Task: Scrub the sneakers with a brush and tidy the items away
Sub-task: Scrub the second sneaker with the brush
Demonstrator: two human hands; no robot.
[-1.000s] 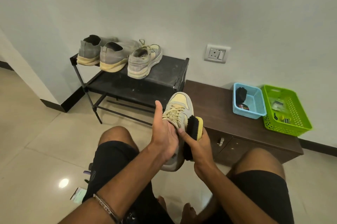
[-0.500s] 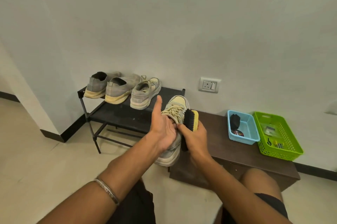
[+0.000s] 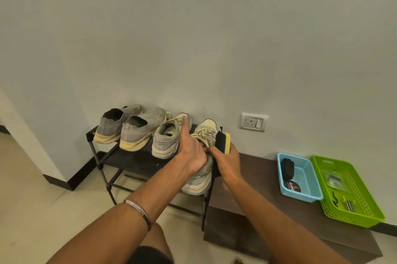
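Left hand: your left hand (image 3: pixel 191 152) grips the sneaker (image 3: pixel 200 160) at its opening, thumb pointing up.
Right hand: your right hand (image 3: pixel 226 161) is curled around the brush (image 3: pixel 222 142); its bristles touch the sneaker's right side.
Sneaker: you hold it over the right end of the rack (image 3: pixel 129 159), toe toward the wall.
Rack: three other shoes stand on it, left of the sneaker.
Desk: the desk (image 3: pixel 257 180) is just right of the rack; on it are a blue basket (image 3: pixel 300 195) and, beside that, a green basket (image 3: pixel 365 205).
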